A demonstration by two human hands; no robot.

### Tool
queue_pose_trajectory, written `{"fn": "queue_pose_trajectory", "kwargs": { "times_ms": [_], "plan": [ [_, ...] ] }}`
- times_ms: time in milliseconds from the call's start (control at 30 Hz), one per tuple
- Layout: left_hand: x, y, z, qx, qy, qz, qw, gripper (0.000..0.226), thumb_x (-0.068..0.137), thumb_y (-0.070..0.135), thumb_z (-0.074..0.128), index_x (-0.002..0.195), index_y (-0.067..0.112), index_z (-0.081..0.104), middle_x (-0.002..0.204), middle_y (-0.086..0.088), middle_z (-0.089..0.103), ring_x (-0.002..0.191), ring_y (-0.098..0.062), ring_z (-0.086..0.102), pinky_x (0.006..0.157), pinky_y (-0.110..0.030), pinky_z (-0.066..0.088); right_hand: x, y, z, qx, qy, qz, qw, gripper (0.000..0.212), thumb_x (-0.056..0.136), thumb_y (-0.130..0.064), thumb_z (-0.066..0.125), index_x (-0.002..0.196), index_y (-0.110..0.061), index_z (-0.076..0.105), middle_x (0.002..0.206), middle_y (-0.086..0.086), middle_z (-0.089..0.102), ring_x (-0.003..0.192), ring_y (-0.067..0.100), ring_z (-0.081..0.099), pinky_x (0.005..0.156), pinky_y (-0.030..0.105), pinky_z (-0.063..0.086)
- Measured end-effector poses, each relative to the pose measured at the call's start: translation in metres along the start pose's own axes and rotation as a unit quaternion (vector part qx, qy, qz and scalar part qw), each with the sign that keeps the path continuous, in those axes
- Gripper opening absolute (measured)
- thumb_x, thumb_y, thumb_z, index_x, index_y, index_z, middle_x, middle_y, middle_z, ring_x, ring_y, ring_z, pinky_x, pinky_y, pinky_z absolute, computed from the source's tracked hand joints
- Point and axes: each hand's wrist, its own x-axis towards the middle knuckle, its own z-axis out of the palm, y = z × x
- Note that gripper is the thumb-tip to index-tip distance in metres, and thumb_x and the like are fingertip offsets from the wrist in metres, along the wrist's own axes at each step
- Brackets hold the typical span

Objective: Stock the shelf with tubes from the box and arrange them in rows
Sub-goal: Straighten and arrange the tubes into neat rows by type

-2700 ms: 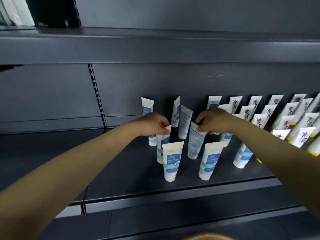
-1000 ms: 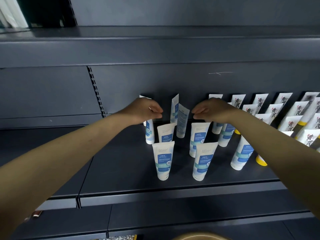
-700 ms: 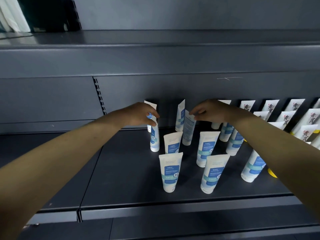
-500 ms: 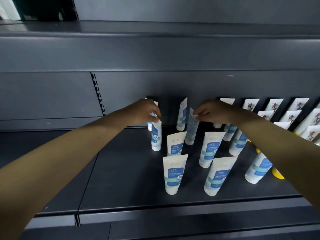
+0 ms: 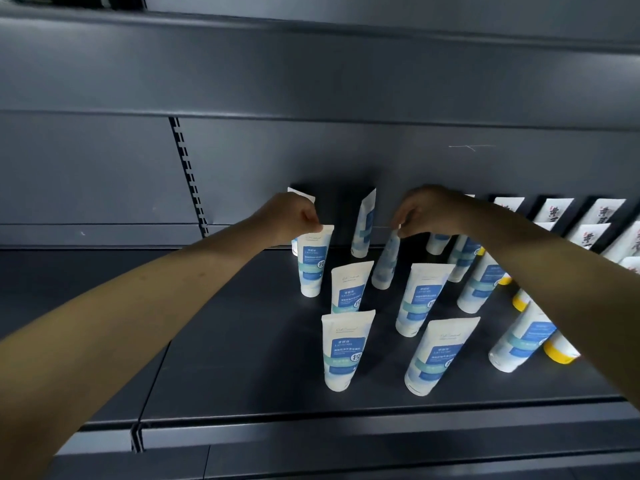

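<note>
As my left hand [image 5: 287, 220] stands, its fingertips [image 5: 313, 221] are closed in a pinch on the top seam of the left tube [image 5: 313, 261]: upright, cap down on the shelf [image 5: 242, 341], label to the front. My right hand [image 5: 429, 213]: fingertips likewise pinched on the seam of the turned tube [image 5: 386, 265], which shows its edge rather than its label and looks slightly tilted.

Nearby stock. One edge-on tube [image 5: 363, 226] at the back, between my hands; one more tube half hidden behind my left hand. Two middle tubes [image 5: 349, 289] and two front tubes [image 5: 346, 351], all on their caps, labels forward, spacing uneven. To the right, more blue tubes [image 5: 478, 289] and yellow-capped tubes [image 5: 559, 351] in close ranks, partly under my right forearm. Box: not in view.

Risks, as I judge them. These tubes are tall on small caps, so they should tip easily. Twisting the turned tube by its seam alone may skid the cap or topple it into the middle tube just in front. Letting go before either cap sits flat would do the same. My right forearm passes over the ranks on the right; dropping the elbow while pulling back could knock several down in a chain. The left tube appears to stand left of the two ahead of it, so that row may end crooked unless I shift it.
</note>
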Motion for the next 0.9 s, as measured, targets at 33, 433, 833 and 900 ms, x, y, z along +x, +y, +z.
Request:
{"fn": "queue_pose_trajectory", "kwargs": {
  "times_ms": [33, 433, 833, 900],
  "plan": [
    [0.000, 0.000, 0.003, -0.006, 0.004, -0.002, 1.000, 0.022, 0.090, 0.024, 0.061, 0.100, 0.007, 0.069, 0.102, -0.006, 0.068, 0.092, -0.017, 0.059, 0.073, -0.021, 0.036, 0.001, 0.001, 0.000, 0.000, 0.012, -0.005, 1.000, 0.015, 0.074, -0.019, 0.077, 0.089, -0.018, 0.073, 0.088, -0.003, 0.063, 0.087, 0.017, 0.061, 0.084, 0.030, 0.049],
    [0.002, -0.011, 0.017, -0.053, 0.000, 0.041, 0.998, 0.014, 0.091, 0.021, 0.061, 0.096, 0.009, 0.066, 0.092, 0.001, 0.063, 0.083, -0.013, 0.059, 0.063, -0.015, 0.042, 0.011, 0.017, 0.027, 0.038, 0.122, -0.114, 0.985, 0.013, 0.078, -0.016, 0.074, 0.089, -0.009, 0.073, 0.084, 0.000, 0.065, 0.074, 0.013, 0.059, 0.075, 0.027, 0.047],
    [0.011, 0.018, 0.023, -0.079, 0.021, 0.041, 0.996, 0.015, 0.088, 0.016, 0.064, 0.094, 0.003, 0.069, 0.092, -0.008, 0.069, 0.082, -0.014, 0.059, 0.073, -0.025, 0.045, 0.002, 0.037, 0.019, 0.040, 0.091, -0.042, 0.994, 0.021, 0.082, -0.006, 0.068, 0.103, -0.005, 0.072, 0.096, 0.010, 0.073, 0.088, 0.021, 0.068, 0.082, 0.026, 0.047],
    [0.013, 0.024, 0.025, -0.071, 0.018, 0.051, 0.996, 0.016, 0.088, 0.016, 0.064, 0.095, 0.003, 0.069, 0.094, -0.008, 0.070, 0.084, -0.014, 0.061, 0.077, -0.027, 0.046, 0.000, 0.040, 0.018, 0.043, 0.090, -0.029, 0.995, 0.022, 0.081, -0.006, 0.069, 0.103, -0.007, 0.073, 0.096, 0.009, 0.073, 0.088, 0.021, 0.068, 0.086, 0.029, 0.050]
  ]
}}
